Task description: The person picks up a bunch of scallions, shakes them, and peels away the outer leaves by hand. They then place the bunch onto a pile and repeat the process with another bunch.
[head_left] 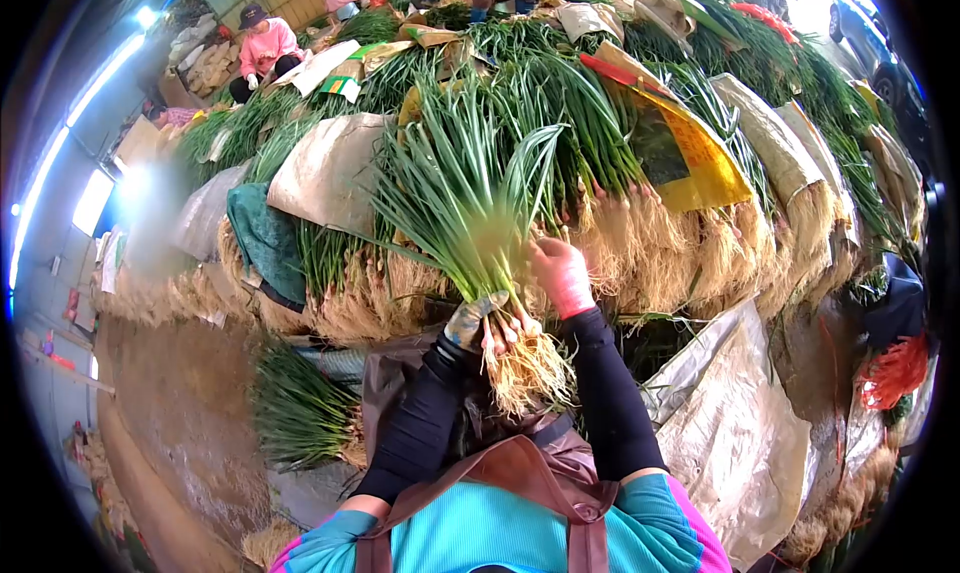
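In the head view, I hold a bunch of green garlic (478, 208) upright in front of me. It has long flat green leaves, pinkish stem bases and pale stringy roots hanging down. My left hand (468, 321), in a stained glove, is wrapped around the lower stems just above the roots. At the bunch's right side is my right hand (562, 276), in a pink glove, with its fingers bent in close to the stems. What those fingers pinch, if anything, is hidden. A blurred patch covers the middle of the bunch.
A long heap of green garlic (600, 218) runs across ahead, roots toward me, partly covered by sacks (330, 168). More green garlic (300, 403) lies at my left. A whitish sheet (735, 443) spreads at right. A person in pink (268, 48) sits at the back left.
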A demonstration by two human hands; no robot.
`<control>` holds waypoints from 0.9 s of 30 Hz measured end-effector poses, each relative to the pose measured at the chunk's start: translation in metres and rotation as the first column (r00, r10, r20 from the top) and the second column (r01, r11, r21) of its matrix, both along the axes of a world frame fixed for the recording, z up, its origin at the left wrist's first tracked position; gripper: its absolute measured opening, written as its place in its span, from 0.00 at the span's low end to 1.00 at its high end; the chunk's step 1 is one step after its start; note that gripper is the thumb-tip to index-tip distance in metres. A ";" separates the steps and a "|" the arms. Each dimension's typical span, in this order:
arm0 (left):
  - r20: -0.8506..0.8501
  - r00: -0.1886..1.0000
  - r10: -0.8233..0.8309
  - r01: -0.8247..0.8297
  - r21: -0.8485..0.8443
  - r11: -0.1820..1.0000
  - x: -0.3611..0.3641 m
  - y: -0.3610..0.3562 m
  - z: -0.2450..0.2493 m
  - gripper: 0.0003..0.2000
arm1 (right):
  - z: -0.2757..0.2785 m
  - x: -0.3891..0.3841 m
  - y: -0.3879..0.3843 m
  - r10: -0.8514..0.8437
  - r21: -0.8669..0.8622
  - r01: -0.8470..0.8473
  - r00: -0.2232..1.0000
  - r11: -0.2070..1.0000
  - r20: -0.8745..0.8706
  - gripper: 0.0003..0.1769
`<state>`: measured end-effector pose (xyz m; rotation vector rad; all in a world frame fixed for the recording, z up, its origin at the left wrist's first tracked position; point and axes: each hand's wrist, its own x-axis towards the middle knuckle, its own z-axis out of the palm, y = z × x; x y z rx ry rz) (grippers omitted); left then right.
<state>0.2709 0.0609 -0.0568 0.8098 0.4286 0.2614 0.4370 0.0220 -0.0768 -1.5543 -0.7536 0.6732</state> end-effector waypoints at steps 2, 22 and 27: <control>-0.002 0.998 0.063 -0.063 -0.016 0.998 -0.001 0.003 -0.017 0.16 | 0.017 -0.004 -0.006 -0.024 -0.063 0.025 0.999 0.998 0.024 0.19; 0.073 0.985 0.155 -0.165 0.173 0.971 0.010 -0.038 -0.058 0.16 | -0.008 -0.001 -0.010 0.030 0.208 -0.037 0.999 0.977 0.037 0.06; 0.149 0.986 0.079 -0.090 0.065 0.994 0.006 -0.012 -0.057 0.16 | -0.022 0.010 -0.023 0.070 0.092 -0.139 0.845 0.986 0.530 0.08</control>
